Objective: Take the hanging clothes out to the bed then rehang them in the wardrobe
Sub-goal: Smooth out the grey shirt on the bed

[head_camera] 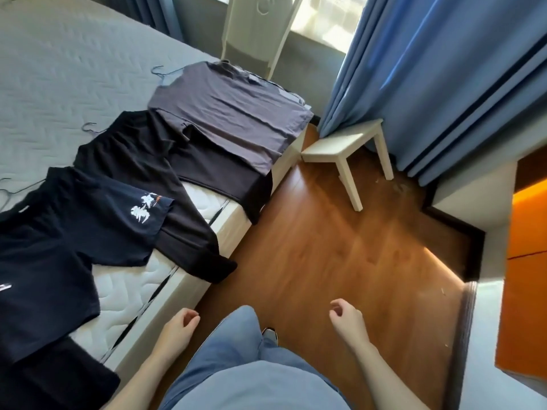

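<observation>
Three shirts lie in a row along the bed's near edge, running from the lower left of the frame up toward the centre top, each on its hanger with the wire hook pointing to the upper left. Both my hands are empty: my left hand hangs loosely curled at the lower centre, just beside the mattress side, and my right hand is likewise half-curled over the wooden floor, fingers bent but closed on nothing.

I judge the step in hand to be going for more clothes or starting to rehang; I cannot tell which, as the wardrobe is hardly in view, unless the orange panel at the right edge belongs to it. If I rehang, I would do well to lift each shirt by its hook, not by the cloth, so it stays seated on the hanger's shoulders, and to start with the topmost in the overlap.

That is the grey shirt, upper centre, its hem draped over the black shirt in the middle, whose hem and one long sleeve hang off the bed edge. Over that sleeve lies a sleeve of the navy shirt at lower left, which has white brush-style lettering. All three look soft, thin and lightly creased.
</observation>
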